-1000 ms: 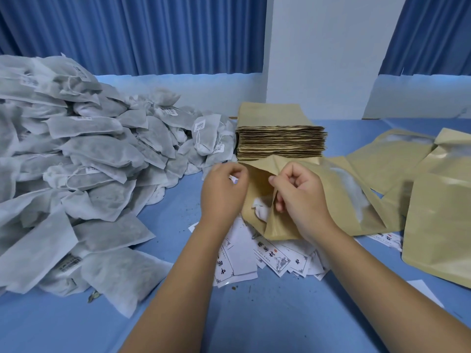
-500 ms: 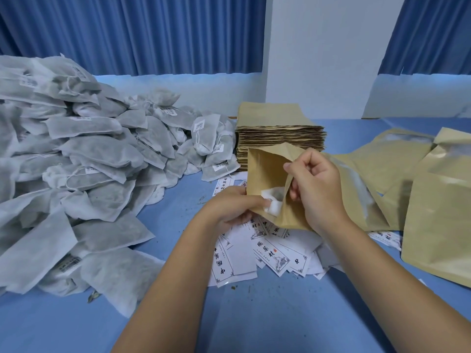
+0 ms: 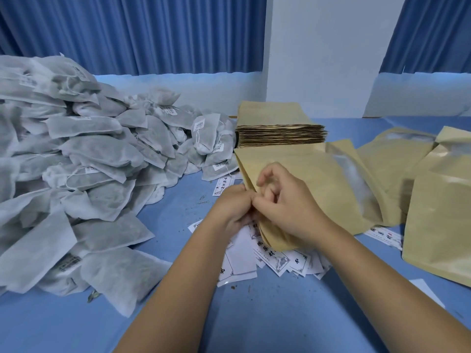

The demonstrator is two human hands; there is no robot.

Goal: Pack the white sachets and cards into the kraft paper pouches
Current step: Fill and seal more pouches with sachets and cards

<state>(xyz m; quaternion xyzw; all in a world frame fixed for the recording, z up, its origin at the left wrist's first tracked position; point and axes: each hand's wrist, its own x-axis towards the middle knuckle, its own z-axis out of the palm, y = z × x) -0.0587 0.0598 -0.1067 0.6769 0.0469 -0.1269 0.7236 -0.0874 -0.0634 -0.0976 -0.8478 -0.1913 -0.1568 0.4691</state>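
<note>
Just in front of the pouch stack [image 3: 277, 131], the kraft pouch [image 3: 305, 179] lies tilted over the cards [image 3: 275, 261]. The right hand [image 3: 288, 212] pinches its near left edge, a closed grip. The left hand [image 3: 234, 207] curls against the same edge; whether its grip holds anything I cannot tell. White sachets [image 3: 89, 161] pile left of the stack.

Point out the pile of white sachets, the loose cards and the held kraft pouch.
pile of white sachets [image 3: 102, 151]: head view, a sachet midway up the pile.
loose cards [image 3: 240, 263]: head view, the blank white card.
held kraft pouch [image 3: 300, 174]: head view, its front face.
</note>
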